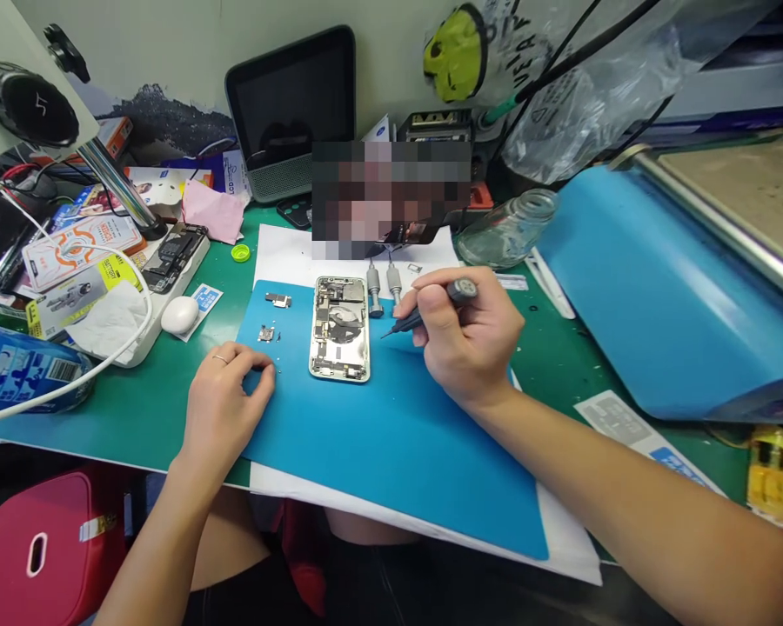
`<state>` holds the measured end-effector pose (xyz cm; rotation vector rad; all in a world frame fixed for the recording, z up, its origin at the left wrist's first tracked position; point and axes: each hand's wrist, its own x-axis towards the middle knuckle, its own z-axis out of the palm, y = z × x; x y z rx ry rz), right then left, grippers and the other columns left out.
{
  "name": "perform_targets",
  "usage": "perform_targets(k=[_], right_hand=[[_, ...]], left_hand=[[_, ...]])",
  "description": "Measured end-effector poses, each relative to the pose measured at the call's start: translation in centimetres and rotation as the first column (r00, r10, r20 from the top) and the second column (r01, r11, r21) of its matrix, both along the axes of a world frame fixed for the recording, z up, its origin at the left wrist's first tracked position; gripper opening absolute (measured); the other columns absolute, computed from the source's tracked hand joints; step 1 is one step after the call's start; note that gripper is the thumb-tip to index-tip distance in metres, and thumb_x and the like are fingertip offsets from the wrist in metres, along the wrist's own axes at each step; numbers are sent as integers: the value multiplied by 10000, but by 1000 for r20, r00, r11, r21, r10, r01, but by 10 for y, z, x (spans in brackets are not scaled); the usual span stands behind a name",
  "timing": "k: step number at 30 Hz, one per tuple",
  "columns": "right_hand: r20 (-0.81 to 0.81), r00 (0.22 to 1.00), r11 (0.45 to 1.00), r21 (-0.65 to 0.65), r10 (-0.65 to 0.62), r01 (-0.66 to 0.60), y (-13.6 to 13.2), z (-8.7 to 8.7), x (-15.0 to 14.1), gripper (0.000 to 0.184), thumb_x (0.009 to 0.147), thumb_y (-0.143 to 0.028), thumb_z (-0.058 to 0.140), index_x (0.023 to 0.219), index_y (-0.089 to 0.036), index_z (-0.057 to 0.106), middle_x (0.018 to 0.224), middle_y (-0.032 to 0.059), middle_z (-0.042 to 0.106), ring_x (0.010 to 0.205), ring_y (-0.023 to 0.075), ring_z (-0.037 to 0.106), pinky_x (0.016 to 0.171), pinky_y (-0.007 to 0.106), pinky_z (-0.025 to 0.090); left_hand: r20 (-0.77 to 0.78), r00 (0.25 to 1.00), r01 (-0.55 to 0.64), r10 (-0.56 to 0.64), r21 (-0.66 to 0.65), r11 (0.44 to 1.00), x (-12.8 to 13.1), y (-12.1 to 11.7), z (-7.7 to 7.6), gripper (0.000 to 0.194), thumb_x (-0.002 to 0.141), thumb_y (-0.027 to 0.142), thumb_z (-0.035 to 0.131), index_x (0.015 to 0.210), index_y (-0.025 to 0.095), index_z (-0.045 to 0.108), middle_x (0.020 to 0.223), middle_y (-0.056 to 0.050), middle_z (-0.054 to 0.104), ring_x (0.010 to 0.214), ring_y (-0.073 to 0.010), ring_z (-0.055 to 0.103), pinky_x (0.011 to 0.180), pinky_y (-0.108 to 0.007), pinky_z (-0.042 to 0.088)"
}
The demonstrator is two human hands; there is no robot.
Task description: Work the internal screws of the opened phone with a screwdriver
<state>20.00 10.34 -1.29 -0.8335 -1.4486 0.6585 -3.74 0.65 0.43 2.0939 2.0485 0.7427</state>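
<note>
An opened phone (339, 335), its inner parts showing, lies on the blue mat (391, 452). My right hand (466, 335) grips a slim dark screwdriver (431, 309), its thin tip pointing left, just beside the phone's right edge and apart from it. Left of the phone my left hand (225, 391) rests at the mat's edge with curled fingers and the thumb near the index finger; whatever is between them is hidden. Small removed parts, a metal bracket (278, 300) and a square piece (266, 333), lie above that hand. Two more grey screwdrivers (384, 289) lie by the phone's upper right.
A glass jar (509, 228) lies tilted at the back right, beside a large blue roll-like sheet (652, 296). A dark-screened tablet (293, 109) stands behind. At left are a white earbud case (179, 315), a phone shell (175, 256) and a white cable (130, 343).
</note>
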Motion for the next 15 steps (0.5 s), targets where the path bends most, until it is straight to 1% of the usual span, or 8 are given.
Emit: perform_targets(k=[3, 6, 8, 11, 15], right_hand=[[-56, 995, 995, -52, 88, -91, -3, 0, -1, 215, 964, -431, 575, 897, -229, 598, 708, -23, 683, 420, 68, 502, 374, 222, 397], [-108, 977, 975, -107, 183, -194, -4, 0, -4, 210, 957, -439, 586, 895, -239, 588, 734, -18, 703, 427, 77, 541, 387, 231, 434], [-132, 965, 953, -171, 228, -249, -4, 1, -5, 207, 945, -452, 602, 908, -250, 581, 733, -20, 710, 427, 85, 558, 394, 237, 455], [-153, 954, 929, -233, 258, -288, -4, 3, -7, 230, 924, -481, 625, 894, -260, 569, 724, -16, 714, 431, 94, 568, 403, 244, 471], [-148, 949, 916, -258, 279, -309, -4, 4, -7, 276, 918, -489, 630, 826, -245, 540, 732, -14, 720, 437, 90, 573, 416, 238, 476]], left_hand=[[0, 1000, -3, 3, -4, 1000, 0, 0, 0, 114, 938, 240, 592, 870, 214, 679, 905, -6, 647, 841, -175, 552, 746, -313, 433], [-2, 1000, -9, 9, 2, 1000, 0, 0, -1, 122, 942, 243, 581, 872, 215, 678, 902, -9, 648, 832, -174, 549, 753, -316, 433], [6, 1000, -9, 9, 1, 1000, 0, 0, -1, 131, 944, 249, 574, 874, 218, 679, 904, -13, 651, 825, -175, 550, 751, -317, 434], [38, 999, -3, 3, -18, 1000, -1, 0, 0, 136, 944, 258, 571, 877, 221, 684, 916, -17, 656, 831, -178, 557, 754, -318, 440], [76, 997, -9, 12, -33, 999, -2, -2, 2, 137, 939, 264, 577, 872, 223, 689, 922, -20, 656, 856, -182, 566, 749, -315, 444]])
